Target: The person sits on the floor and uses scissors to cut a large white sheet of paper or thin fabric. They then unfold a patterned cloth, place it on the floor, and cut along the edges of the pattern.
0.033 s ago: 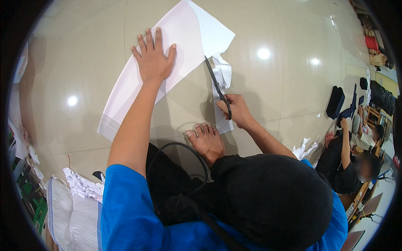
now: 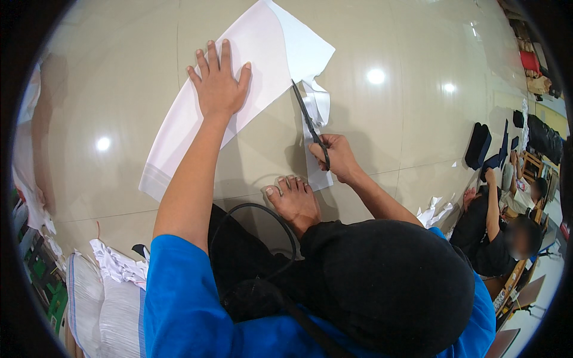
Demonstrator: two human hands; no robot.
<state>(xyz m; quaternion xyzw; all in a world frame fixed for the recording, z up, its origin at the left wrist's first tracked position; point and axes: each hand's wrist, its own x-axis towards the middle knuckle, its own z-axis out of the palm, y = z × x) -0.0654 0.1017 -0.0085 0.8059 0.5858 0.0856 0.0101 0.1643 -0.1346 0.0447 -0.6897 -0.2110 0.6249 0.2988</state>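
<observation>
- White fabric [image 2: 262, 77] lies on the floor [image 2: 418, 113], long axis running lower-left to upper-right.
- Left grip [image 2: 221, 89] spread flat on it.
- Right grip [image 2: 339, 156] closed around black scissors [image 2: 305, 109], tips pointing up-left at the fabric's edge.

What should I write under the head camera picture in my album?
Left hand flat on white material, right hand holding black scissors.

1. White sacks [image 2: 122, 316] with blue stripes slump at the floor's [image 2: 412, 71] near left corner, crumpled white material [image 2: 119, 262] next to them.
2. White scraps [image 2: 431, 213] lie toward the near right corner.
3. Dark flat pieces [image 2: 476, 146] sit along the right edge, near a seated co-worker [image 2: 492, 256] in black.
</observation>
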